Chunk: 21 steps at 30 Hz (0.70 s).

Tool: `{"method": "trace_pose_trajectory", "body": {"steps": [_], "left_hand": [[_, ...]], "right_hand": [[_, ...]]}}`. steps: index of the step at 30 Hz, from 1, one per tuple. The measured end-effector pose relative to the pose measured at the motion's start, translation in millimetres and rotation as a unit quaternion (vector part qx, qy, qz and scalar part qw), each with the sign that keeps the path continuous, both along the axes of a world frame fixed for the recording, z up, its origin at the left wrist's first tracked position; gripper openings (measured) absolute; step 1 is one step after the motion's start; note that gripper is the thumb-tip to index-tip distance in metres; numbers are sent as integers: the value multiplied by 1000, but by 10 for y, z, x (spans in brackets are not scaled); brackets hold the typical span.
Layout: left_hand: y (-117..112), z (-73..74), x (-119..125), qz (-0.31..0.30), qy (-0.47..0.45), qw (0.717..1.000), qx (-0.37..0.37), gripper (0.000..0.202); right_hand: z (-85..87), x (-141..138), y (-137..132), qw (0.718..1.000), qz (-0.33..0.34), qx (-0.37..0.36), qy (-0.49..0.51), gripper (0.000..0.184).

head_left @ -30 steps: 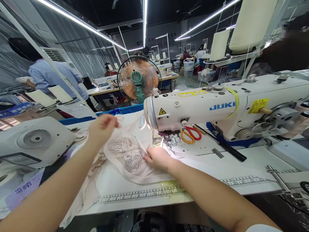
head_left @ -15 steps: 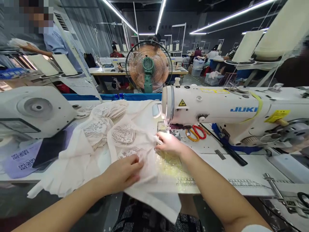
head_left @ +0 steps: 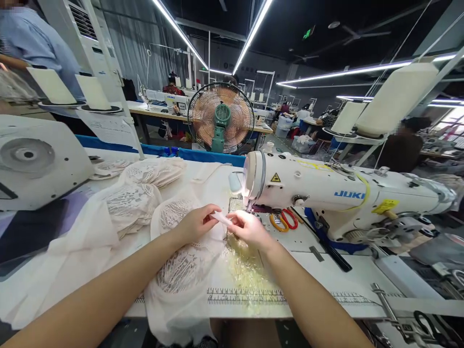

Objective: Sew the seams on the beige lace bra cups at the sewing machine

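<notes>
- Broadly, a white work table (head_left: 326,285) fills the lower part of the view, with a ruler scale (head_left: 246,296) printed along its near edge.
- On the right half of the table stands a white JUKI sewing machine (head_left: 326,193), its needle end lit and facing the hands.
- At far left sits a second white machine body (head_left: 39,159), well apart from the hands.
- Behind the table stands a round fan (head_left: 221,117) with a green hub.
- Two stacks of cream lace cups (head_left: 145,193) lie on the left of the table, over loose pale cloth.
- A cream lace piece (head_left: 181,270) lies flat in front of the person, under the left forearm, and hangs over the near table edge.
- The left hand (head_left: 195,223) rests over the far end of that piece, thumb and forefinger closed on a narrow white fold (head_left: 222,219) of cloth.
- The right hand (head_left: 250,229) meets it just below the needle, its fingertips pinched on the other end of the same fold.
- Whether the fold belongs to the lace piece cannot be told.
- Scissors (head_left: 284,220) with orange and red handles lie on the machine bed, just right of the right hand.
</notes>
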State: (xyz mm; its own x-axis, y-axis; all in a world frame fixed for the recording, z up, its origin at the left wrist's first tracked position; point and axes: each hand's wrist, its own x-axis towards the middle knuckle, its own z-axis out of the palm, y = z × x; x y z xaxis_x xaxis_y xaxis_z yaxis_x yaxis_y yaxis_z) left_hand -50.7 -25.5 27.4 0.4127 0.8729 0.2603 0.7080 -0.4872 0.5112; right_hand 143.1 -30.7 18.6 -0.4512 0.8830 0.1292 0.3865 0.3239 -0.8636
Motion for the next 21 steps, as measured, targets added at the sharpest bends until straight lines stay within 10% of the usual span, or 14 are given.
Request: {"method": "trace_pose_trajectory", "body": {"steps": [8,14,21], "left_hand": [[6,20,-59,55,75,996,-4,37],[266,358,-110,175,190,965,36,27],[388,465,254,45,167,984,51,10]], "right_hand": [[2,-95,-20,989,-91,107,-41,17],[291,5,-429,966,-48,153,-201,4],[176,734,-619,924,-133,102,-344,8]]}}
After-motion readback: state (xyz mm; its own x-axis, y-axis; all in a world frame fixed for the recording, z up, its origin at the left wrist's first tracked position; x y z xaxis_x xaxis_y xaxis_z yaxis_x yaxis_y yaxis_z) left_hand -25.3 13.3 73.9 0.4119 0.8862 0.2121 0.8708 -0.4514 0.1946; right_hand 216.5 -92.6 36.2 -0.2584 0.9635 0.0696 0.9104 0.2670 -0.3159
